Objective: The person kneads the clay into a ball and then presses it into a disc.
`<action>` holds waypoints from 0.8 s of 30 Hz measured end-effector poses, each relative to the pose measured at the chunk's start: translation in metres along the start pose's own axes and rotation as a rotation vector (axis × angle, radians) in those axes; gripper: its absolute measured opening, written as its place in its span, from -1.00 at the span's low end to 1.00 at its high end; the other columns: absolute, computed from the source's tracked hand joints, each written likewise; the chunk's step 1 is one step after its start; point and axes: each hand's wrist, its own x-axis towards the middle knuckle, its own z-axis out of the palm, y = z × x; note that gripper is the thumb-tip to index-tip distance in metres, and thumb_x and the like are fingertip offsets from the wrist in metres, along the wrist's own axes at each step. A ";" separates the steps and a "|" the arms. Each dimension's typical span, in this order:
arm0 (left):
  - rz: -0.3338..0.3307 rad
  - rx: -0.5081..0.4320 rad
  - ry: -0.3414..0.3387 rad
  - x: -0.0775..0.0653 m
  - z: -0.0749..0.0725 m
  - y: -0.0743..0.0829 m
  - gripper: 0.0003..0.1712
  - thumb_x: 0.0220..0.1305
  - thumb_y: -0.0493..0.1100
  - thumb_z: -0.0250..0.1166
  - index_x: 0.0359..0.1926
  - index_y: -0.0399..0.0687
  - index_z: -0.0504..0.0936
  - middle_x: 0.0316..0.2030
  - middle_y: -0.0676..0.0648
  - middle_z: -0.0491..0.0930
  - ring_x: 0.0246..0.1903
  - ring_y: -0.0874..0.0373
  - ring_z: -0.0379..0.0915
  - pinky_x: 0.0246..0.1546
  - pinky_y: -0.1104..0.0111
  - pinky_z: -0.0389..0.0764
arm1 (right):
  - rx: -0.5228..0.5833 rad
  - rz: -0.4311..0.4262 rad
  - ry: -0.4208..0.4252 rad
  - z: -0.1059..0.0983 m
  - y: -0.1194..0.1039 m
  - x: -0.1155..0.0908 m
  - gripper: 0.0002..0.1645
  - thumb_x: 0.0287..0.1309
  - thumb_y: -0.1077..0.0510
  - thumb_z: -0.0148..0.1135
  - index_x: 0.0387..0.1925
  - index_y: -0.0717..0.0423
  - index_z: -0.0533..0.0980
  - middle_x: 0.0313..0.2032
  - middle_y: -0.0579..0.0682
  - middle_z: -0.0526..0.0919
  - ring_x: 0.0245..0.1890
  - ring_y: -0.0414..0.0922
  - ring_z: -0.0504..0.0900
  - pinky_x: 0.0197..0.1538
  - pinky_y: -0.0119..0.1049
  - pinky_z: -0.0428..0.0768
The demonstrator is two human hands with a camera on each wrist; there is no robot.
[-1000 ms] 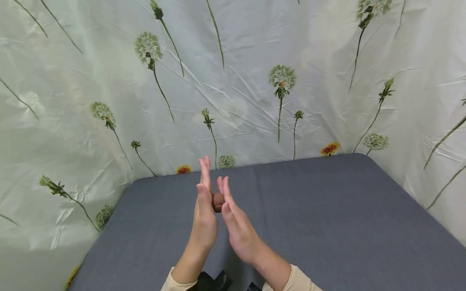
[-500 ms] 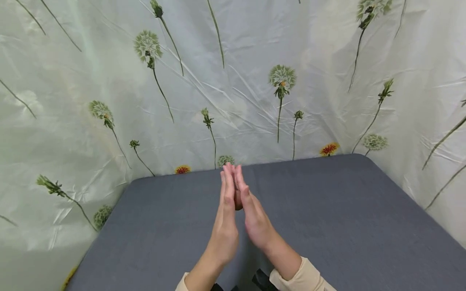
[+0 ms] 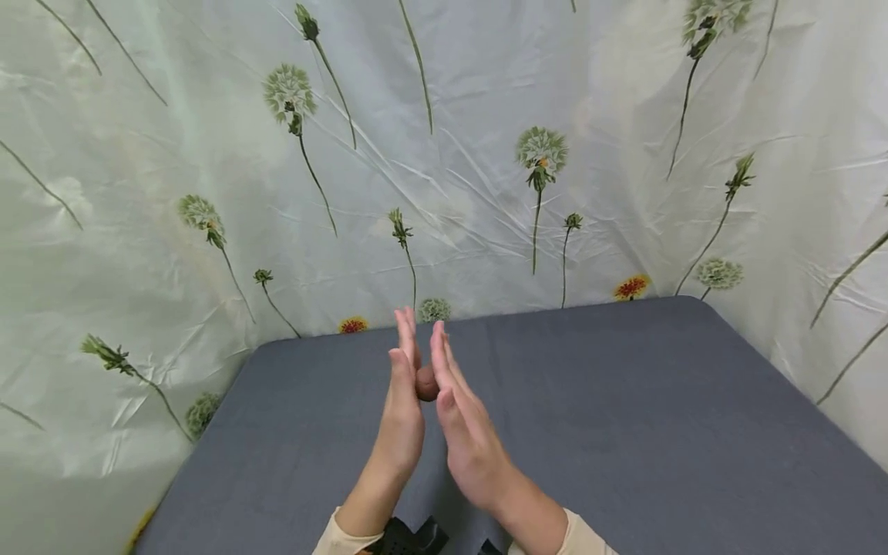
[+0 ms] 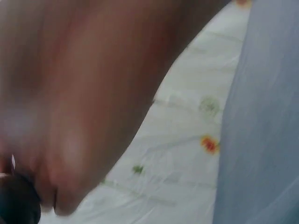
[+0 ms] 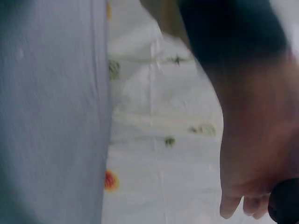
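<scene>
A small brown ball, like modelling clay (image 3: 427, 383), sits between my two palms above the table in the head view. My left hand (image 3: 398, 424) presses it from the left with fingers straight and pointing away. From the right, my right hand (image 3: 472, 439) lies against it, its fingers straight too. The palms face each other, and the fingertips stand slightly apart. Both wrist views show a blurred hand, with a dark rounded shape at the bottom edge that I cannot identify.
A grey cloth-covered table (image 3: 624, 408) spreads under the hands. Behind it and along its sides hangs a pale curtain (image 3: 472, 193) printed with dandelions and flowers. Cream sleeves (image 3: 572, 536) and black wrist gear (image 3: 416, 536) show at the bottom.
The hands slide against each other with the ball between the palms. They moved right, with the left hand drawn back, then returned left; the ball now looks smoother and shows more.
</scene>
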 end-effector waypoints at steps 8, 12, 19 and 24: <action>0.071 0.046 -0.104 -0.016 0.034 0.002 -0.35 0.78 0.08 -0.62 0.73 0.27 -0.49 0.75 0.12 -0.43 0.74 0.03 -0.60 0.61 -0.34 -0.42 | 0.108 0.018 0.050 -0.032 0.011 0.009 -0.18 0.73 -0.27 -0.73 0.74 0.05 -0.31 0.75 -0.03 -0.17 0.76 -0.03 -0.22 0.56 -0.68 -0.12; 0.081 0.026 -0.035 -0.011 0.019 0.007 -0.30 0.74 0.24 -0.66 0.73 0.26 -0.44 0.75 0.17 -0.39 0.74 0.07 -0.54 0.62 -0.30 -0.43 | 0.138 0.052 -0.025 -0.018 0.016 0.007 -0.21 0.76 -0.20 -0.70 0.73 0.09 -0.37 0.76 -0.04 -0.21 0.76 -0.06 -0.25 0.58 -0.67 -0.15; 0.001 -0.083 0.058 0.005 -0.012 0.004 -0.19 0.64 0.46 -0.60 0.73 0.38 -0.46 0.73 0.30 -0.34 0.74 0.14 -0.32 0.69 -0.18 -0.26 | 0.116 0.116 -0.108 0.004 0.000 0.003 -0.27 0.77 -0.20 -0.58 0.74 -0.15 -0.35 0.74 -0.30 -0.35 0.74 -0.23 -0.38 0.72 0.12 -0.25; -0.013 -0.083 0.023 0.004 -0.002 -0.002 -0.19 0.66 0.42 -0.62 0.74 0.30 -0.44 0.75 0.21 -0.32 0.74 0.09 -0.32 0.69 -0.16 -0.27 | 0.035 0.072 -0.066 -0.002 -0.006 0.002 -0.30 0.78 -0.15 -0.53 0.75 -0.14 -0.26 0.74 -0.27 -0.34 0.75 -0.20 -0.36 0.73 0.01 -0.24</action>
